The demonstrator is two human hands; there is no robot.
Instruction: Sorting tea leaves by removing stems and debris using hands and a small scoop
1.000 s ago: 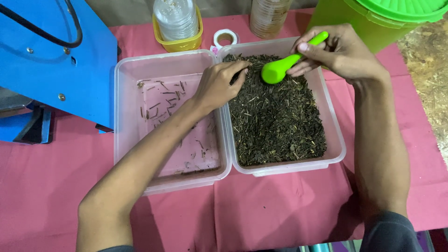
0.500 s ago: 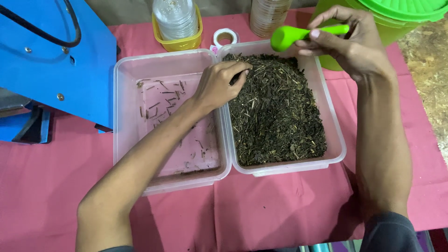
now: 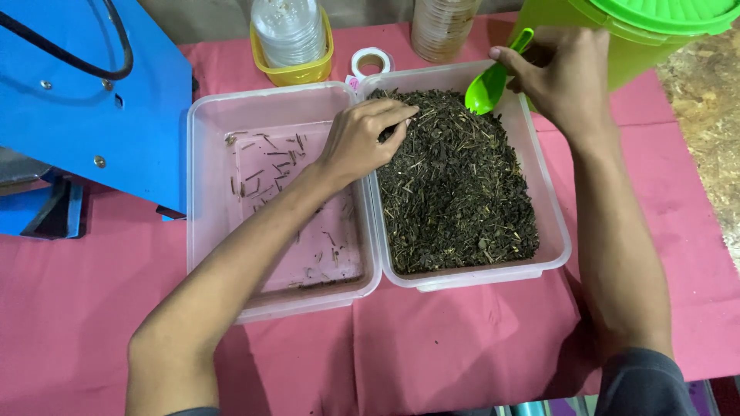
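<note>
Pinching the thin handle of a glossy lime-green plastic scoop, my right hand keeps a closed grip on it at the far edge of the right tub; the rounded bowl of the scoop tips down, just above the dried leaves; those leaves are dark, coarse and twiggy, heaped across the whole tub; my left hand rests over the rim where the two tubs meet, its grip loosely curled with fingertips touching the flaky pile, and I cannot tell whether anything is pinched between them; the left tub is translucent, square-cornered plastic holding only scattered thin stems; both sit on a pink cloth covering the worktop; a smooth green bucket stands just behind my right hand.
</note>
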